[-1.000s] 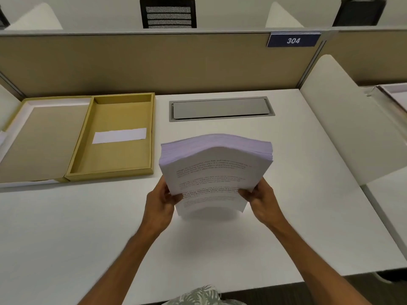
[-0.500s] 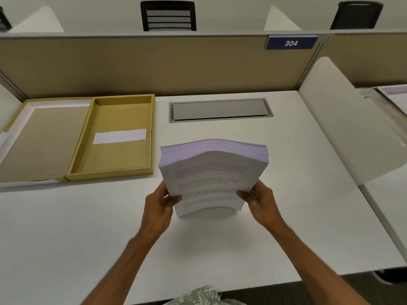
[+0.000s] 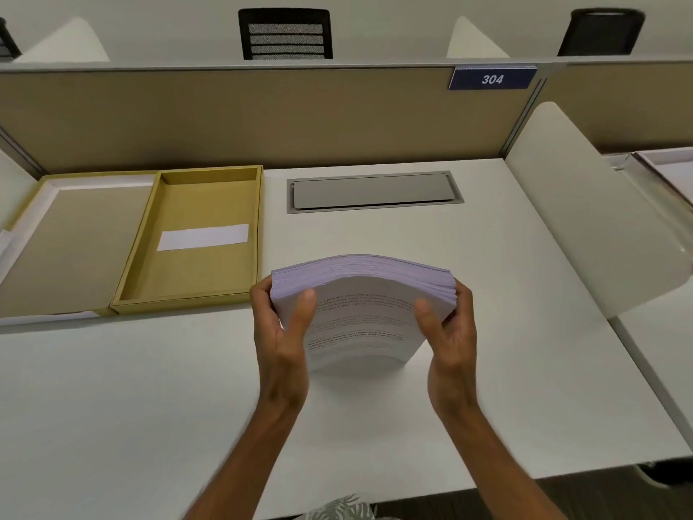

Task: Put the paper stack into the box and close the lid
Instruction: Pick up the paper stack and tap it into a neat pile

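A thick stack of printed white paper (image 3: pixel 362 317) stands on its lower edge on the white desk, tilted toward me and bowed across the top. My left hand (image 3: pixel 283 328) grips its left side and my right hand (image 3: pixel 446 328) grips its right side, thumbs on the front sheet. To the left lies the open mustard-yellow box (image 3: pixel 195 283), shallow, with a white slip on its floor. Its lid (image 3: pixel 71 242) lies flat further left, joined to the box.
A grey cable hatch (image 3: pixel 375 193) is set into the desk (image 3: pixel 150 407) behind the stack. A tan partition (image 3: pixel 262 118) with a "304" sign closes the back. A white curved divider (image 3: pixel 600 219) stands at the right edge.
Both hands slid up from the stack's lower corners to its upper sides. The stack now sits lower, its bottom edge on the desk.
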